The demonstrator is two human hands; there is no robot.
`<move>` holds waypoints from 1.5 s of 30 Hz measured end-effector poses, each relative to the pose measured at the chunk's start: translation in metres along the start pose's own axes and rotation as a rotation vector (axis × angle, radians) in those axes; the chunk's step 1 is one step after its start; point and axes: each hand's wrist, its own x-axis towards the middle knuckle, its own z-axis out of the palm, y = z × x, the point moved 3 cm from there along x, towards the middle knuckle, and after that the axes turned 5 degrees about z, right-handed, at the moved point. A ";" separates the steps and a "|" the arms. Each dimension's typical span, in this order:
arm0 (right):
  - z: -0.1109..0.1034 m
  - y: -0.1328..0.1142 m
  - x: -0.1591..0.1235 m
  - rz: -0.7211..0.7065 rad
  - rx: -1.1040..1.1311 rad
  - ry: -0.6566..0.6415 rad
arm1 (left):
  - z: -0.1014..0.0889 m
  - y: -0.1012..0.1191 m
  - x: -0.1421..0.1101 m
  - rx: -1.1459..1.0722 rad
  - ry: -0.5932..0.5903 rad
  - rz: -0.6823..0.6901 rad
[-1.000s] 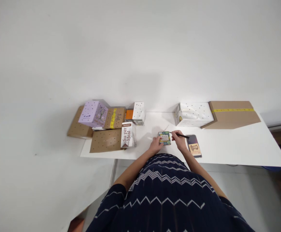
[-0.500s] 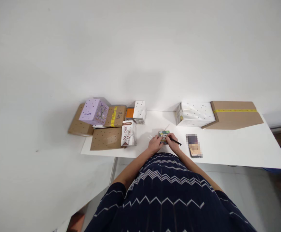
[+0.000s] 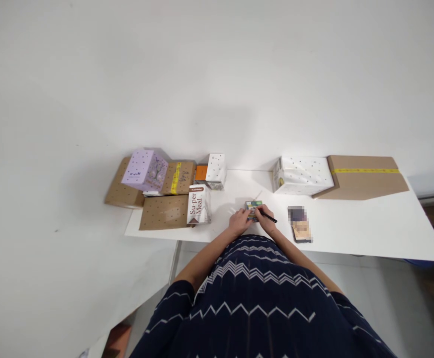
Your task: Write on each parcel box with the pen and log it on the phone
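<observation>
A small green box (image 3: 254, 203) lies on the white table (image 3: 235, 194) right in front of my body. My left hand (image 3: 239, 221) grips its left side, fingers closed on the edge. In my right hand (image 3: 265, 220) is a black pen (image 3: 269, 216), pinched between the fingers and slanting down to the right at its back end. That hand rests against the box's right side. The pen's tip is hidden by the fingers and too small to make out. A thin pale strip (image 3: 257, 195) sticks out behind the box.
A white Su-per Meal box (image 3: 199, 205) stands to the left, beside several brown cartons (image 3: 164, 213) and a purple box (image 3: 138, 169). At the back right are a white dotted box (image 3: 304, 174) and a long brown carton (image 3: 366, 181). A phone-like, blurred item (image 3: 300, 223) lies right of my hands.
The pen's back end has shifted slightly left and up with my right hand. My left hand stays at the box.
</observation>
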 end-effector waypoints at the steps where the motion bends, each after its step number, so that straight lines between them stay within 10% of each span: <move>1: 0.000 0.000 0.000 -0.009 -0.006 0.002 | 0.000 0.000 0.000 0.006 -0.002 0.002; 19: -0.011 0.011 0.000 0.162 0.340 0.155 | 0.000 -0.001 0.000 0.048 0.002 0.001; 34: -0.048 0.072 0.005 0.468 -0.350 -0.025 | -0.004 0.010 -0.001 0.313 -0.058 0.112; 41: -0.100 0.078 -0.015 0.500 -0.722 0.335 | -0.004 0.014 0.000 0.429 -0.057 0.162; 45: -0.108 0.098 -0.024 0.536 -0.707 0.264 | -0.002 0.015 0.000 0.438 -0.054 0.162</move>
